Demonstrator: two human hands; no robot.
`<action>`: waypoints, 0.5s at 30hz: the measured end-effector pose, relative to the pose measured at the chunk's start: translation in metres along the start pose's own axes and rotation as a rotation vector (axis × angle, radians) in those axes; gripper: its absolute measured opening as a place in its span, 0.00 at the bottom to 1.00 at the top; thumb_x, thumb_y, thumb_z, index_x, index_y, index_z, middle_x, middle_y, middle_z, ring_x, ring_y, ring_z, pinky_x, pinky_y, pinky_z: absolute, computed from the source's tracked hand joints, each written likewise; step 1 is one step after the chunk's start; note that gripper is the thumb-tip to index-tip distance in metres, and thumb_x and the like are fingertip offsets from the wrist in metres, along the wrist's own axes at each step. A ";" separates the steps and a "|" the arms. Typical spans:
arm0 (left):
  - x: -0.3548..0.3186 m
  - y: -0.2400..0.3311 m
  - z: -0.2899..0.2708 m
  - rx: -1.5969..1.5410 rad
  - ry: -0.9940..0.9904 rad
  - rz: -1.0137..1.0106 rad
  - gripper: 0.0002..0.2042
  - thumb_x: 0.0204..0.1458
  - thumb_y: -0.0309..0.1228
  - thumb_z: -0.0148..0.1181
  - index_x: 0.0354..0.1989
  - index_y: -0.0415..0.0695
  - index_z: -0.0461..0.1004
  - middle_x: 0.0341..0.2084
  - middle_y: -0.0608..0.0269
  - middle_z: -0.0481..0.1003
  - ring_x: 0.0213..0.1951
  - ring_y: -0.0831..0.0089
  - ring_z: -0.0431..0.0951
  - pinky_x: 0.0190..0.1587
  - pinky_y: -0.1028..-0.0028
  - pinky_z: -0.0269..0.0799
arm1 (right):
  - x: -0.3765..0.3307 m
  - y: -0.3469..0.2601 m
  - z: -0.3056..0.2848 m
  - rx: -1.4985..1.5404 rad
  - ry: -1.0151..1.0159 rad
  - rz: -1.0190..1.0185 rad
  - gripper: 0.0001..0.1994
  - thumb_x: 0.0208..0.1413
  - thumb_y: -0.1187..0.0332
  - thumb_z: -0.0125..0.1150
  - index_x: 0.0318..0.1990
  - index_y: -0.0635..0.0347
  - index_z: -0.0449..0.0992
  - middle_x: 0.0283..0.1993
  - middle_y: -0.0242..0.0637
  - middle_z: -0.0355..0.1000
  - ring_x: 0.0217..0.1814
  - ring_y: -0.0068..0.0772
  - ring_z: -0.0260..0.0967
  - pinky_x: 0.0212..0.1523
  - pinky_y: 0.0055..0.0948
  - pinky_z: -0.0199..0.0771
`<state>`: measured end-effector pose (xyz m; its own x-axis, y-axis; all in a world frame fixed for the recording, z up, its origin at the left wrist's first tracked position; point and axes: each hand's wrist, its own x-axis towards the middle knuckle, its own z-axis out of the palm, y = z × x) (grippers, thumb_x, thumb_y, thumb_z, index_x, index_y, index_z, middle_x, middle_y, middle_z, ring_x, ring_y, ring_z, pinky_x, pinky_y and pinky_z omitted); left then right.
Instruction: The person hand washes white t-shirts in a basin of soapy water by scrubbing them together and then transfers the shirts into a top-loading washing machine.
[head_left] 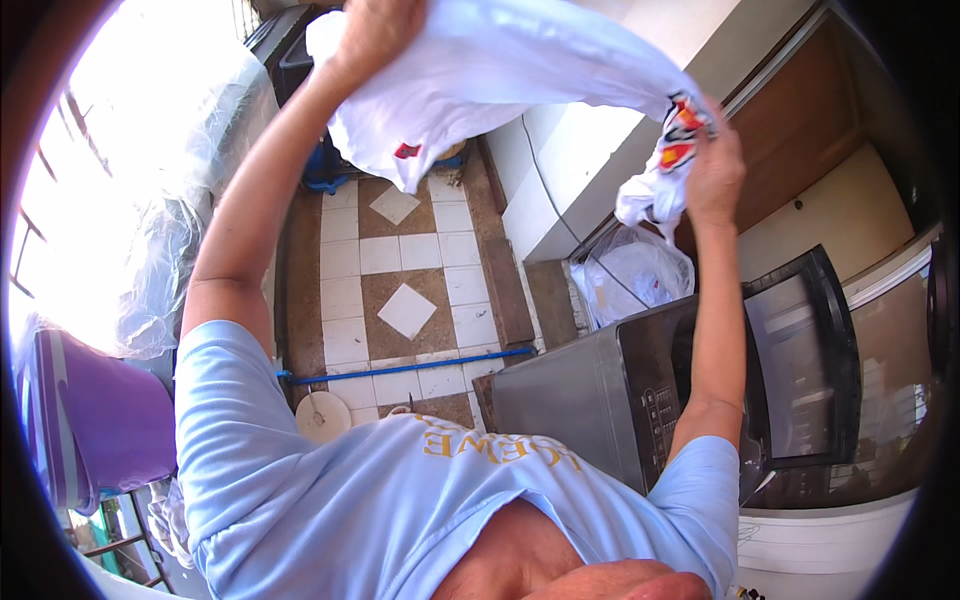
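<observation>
Both hands, left hand (375, 35) & right hand (712, 175), raised gripping white shirt (520, 60).

This is a home laundry spot: a grey washing machine (590, 400) stands on a brown and white tiled floor (400, 270), beside a white counter (590, 150).

A white garment (500, 70) of thin, soft matt cloth, creased, with small glossy red and orange prints. The person's light blue shirt (400, 510) is smooth matt cloth. A microwave (600, 400) has brushed grey metal sides and a glossy black glass door. Floor tiles (400, 270) — white and brown, worn and dull. Clear crinkled plastic sheeting (160, 230) — shiny.
</observation>
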<state>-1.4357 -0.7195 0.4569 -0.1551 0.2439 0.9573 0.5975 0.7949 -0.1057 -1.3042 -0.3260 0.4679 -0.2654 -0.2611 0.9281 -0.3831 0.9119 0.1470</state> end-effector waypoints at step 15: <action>-0.056 -0.067 0.041 -0.420 -0.534 -0.128 0.06 0.53 0.28 0.48 0.36 0.42 0.60 0.21 0.44 0.71 0.29 0.42 0.73 0.30 0.52 0.65 | -0.009 -0.003 0.042 0.137 -0.893 0.126 0.11 0.61 0.63 0.48 0.37 0.64 0.68 0.29 0.56 0.68 0.32 0.59 0.65 0.30 0.41 0.65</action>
<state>-1.4996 -0.7633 0.3996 -0.5467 0.4882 0.6803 0.7860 0.5793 0.2159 -1.3382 -0.3398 0.4447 -0.8768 -0.3618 0.3166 -0.3912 0.9197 -0.0326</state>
